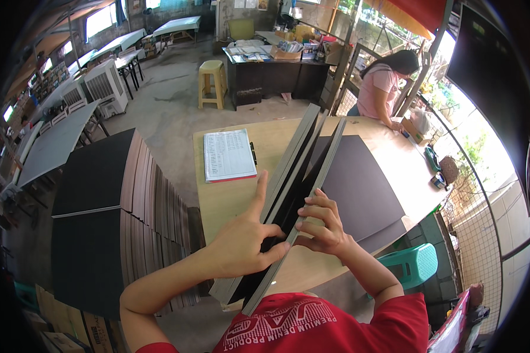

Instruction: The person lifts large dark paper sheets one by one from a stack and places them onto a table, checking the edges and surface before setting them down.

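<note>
Several thick black boards (303, 170) with grey edges stand tilted on edge in front of me, their tops fanned apart. My left hand (244, 238) is at their near edges, its index finger stretched out and its other fingers curled into the gap between boards. Around the edge of the rightmost board, my right hand (323, 225) has its fingers bent; its thumb is partly hidden. More dark boards (362, 188) lie flat on the wooden table (224, 206) to the right. A tall stack of black boards (94, 176) rises to my left.
An open notebook (229, 154) with a pen (253, 153) lies on the table. At its far right end a person in pink (380, 91) leans over it. A green stool (418, 265) stands at right, a yellow stool (212, 82) beyond the table, near a cluttered desk (277, 82).
</note>
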The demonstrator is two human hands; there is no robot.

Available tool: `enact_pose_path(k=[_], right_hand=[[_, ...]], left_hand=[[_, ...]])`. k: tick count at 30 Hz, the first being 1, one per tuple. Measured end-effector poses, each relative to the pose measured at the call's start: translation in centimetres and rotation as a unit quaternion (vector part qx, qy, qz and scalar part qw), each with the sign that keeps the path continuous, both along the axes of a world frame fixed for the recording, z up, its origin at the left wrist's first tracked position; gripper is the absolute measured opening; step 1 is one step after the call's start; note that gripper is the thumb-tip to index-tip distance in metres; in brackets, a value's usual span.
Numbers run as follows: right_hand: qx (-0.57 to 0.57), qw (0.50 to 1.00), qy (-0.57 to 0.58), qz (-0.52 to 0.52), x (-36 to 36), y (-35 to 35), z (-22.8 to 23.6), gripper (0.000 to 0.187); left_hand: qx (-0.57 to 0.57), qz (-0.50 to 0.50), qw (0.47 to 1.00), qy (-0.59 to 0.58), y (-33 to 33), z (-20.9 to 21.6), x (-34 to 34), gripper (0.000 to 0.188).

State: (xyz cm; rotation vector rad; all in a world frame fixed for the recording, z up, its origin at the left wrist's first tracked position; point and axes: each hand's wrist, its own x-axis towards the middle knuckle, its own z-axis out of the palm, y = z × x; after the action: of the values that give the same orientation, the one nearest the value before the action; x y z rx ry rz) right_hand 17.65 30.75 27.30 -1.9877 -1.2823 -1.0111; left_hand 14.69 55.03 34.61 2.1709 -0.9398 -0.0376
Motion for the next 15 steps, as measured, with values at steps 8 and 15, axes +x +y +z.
enact_pose_path(k=[8,15], right_hand=[[0.007,1.0,-0.012,0.0,-0.09,-0.44,-0.48,0.065],[0.014,1.0,-0.021,0.001,-0.28,-0.65,-0.61,0.064]], left_hand=[[0.019,-0.015,0.997,0.075,-0.42,0.55,-0.07,0.029],[0.021,-0.031,0.998,0.05,-0.48,0.14,0.08,0.03]])
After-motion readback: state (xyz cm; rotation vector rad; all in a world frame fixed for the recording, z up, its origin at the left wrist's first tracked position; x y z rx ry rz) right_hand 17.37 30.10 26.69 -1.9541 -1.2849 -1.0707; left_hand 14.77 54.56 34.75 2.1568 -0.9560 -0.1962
